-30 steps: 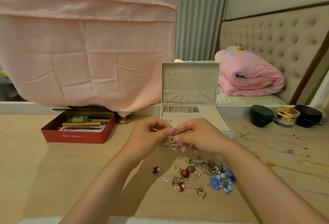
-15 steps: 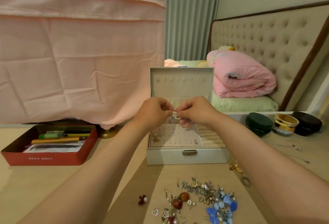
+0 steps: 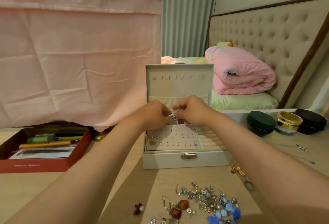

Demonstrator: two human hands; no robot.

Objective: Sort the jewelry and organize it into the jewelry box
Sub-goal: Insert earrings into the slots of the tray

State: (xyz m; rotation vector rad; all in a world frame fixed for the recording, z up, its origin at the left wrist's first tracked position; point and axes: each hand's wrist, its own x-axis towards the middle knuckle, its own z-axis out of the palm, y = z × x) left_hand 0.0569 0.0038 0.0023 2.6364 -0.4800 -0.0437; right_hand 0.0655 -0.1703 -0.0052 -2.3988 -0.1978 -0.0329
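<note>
Nearest, on the wooden table (image 3: 26, 191): a heap of loose jewelry (image 3: 204, 198), silver pieces mixed with blue ones, two red-bead earrings at its left side. A little further and to the right, a gold clasp (image 3: 237, 169), apart from the heap.

Behind the heap, the jewelry box (image 3: 178, 161), open, lid upright, a few small studs already in the perforated panel near its left and right edges.

Above the back part of this panel, left hand (image 3: 153, 115) and right hand (image 3: 193, 110), fingertips close together, both pinching one silver earring (image 3: 172, 116) between them. Not possible to tell whether the earring touches the box.

To the left of the box, a red tin (image 3: 44, 166) with pens inside. To the right, in a row, a dark green jar (image 3: 260, 122), a gold jar (image 3: 288, 122) and a black jar (image 3: 311, 121).

Furthest, a pink cloth (image 3: 80, 54) hanging at the left and a rolled pink blanket (image 3: 240, 76) on the bed.
</note>
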